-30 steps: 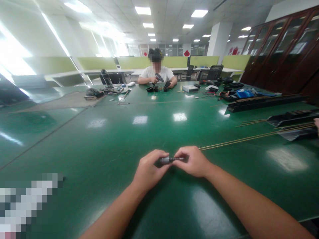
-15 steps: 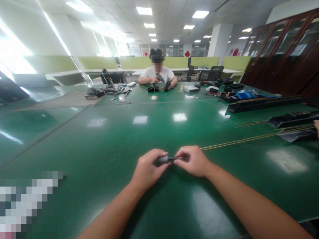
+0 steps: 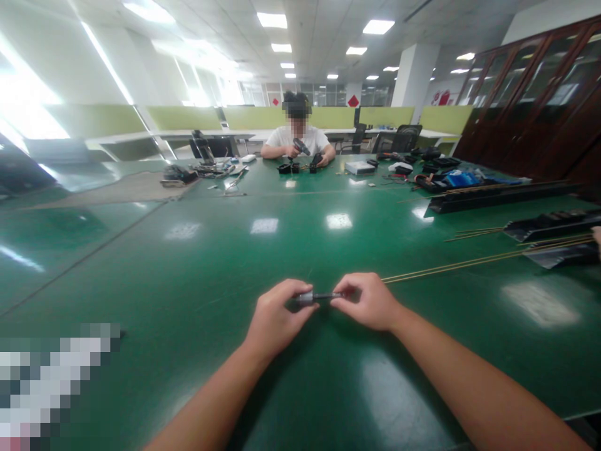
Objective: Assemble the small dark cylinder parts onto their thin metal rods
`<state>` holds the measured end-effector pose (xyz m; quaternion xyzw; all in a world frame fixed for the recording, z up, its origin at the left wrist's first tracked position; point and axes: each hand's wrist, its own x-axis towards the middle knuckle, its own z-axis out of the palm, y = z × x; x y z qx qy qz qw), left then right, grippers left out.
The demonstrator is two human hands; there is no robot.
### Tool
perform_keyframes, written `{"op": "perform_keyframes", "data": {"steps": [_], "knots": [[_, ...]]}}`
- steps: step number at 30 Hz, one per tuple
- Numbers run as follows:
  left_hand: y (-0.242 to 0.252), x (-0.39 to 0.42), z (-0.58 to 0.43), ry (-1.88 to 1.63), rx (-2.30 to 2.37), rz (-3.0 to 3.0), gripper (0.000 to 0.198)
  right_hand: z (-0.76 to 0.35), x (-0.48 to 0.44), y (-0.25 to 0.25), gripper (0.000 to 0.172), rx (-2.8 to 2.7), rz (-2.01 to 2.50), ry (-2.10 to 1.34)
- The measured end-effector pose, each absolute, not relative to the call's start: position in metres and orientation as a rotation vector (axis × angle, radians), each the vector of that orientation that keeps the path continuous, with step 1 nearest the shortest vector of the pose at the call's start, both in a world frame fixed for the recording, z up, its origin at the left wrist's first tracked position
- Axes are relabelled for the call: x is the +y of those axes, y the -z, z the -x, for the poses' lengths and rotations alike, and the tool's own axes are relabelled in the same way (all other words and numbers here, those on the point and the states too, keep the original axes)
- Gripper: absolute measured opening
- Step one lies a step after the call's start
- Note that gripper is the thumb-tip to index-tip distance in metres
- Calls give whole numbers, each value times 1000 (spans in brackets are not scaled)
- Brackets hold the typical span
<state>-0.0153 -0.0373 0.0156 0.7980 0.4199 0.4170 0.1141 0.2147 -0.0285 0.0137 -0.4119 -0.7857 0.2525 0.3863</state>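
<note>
Just above the green table (image 3: 225, 250), my left hand (image 3: 282, 313) grips a small silver cylinder (image 3: 305, 297) between thumb and fingers. A thin dark shaft (image 3: 323, 296) runs from the cylinder to my right hand (image 3: 366, 302), whose thumb and fingertips pinch its far end. Fingers partly hide both ends of the piece. Long thin brass-coloured rods (image 3: 451, 267) stretch from beside my right hand towards the right edge.
Across the table a person (image 3: 298, 141) holds a power drill (image 3: 301, 147). Dark metal channels (image 3: 498, 197) and a blue bundle (image 3: 460, 178) lie at the right. Tools and cables (image 3: 213, 169) are at the back left. Part of another hand (image 3: 597, 237) shows at the right edge.
My hands have moved slightly apart, and more of the thin dark shaft shows between them. Both keep their hold.
</note>
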Motion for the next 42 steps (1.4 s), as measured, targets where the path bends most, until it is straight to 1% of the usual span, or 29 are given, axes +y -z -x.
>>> {"op": "perform_keyframes", "data": {"steps": [29,36,40,42], "knots": [[-16,-36,18,-1229,1236,-2357,20,-218,-27,-14,7,-2012,1072,-627],[-18,-35,20,-1204,1329,-2360,21,-225,-24,-17,7,-2017,1072,-597],[-19,-33,27,-1209,1477,-2338,26,-229,-20,-16,8,-2005,1082,-610],[-19,-32,31,-1192,1557,-2248,33,-229,-19,-14,7,-2024,1087,-626]]}}
